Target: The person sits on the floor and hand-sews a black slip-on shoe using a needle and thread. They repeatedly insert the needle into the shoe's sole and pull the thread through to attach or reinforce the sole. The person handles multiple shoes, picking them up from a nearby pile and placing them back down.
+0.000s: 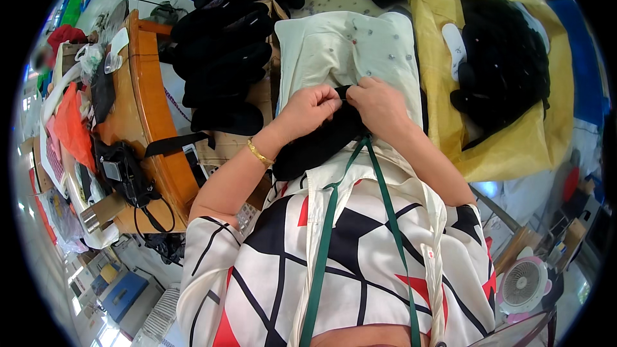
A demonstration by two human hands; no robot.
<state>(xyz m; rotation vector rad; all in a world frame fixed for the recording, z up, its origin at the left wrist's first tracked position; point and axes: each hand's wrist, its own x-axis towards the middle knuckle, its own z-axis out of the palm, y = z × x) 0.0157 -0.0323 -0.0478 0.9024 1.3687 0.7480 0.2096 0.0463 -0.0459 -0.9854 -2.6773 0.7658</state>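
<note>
A soft black cloth piece, which looks like a cloth shoe point(321, 146), lies across my lap on a pale cloth point(308, 51). At its upper end my two hands meet, fingertips almost touching. My left hand point(315, 108) is closed in a pinch, and a thin light line, perhaps thread or a needle, shows by its fingertips. My right hand point(377, 104) pinches the upper edge of the black piece. Its fingers cover part of that edge. A gold bracelet point(258, 153) circles my left wrist.
Similar black cloth shoes point(225, 45) are heaped at the left beside a wooden chair point(143, 90) with a black bag point(125, 170). At the right stands a yellow sack point(514, 148) with more black pieces. A fan point(524, 284) is at the lower right.
</note>
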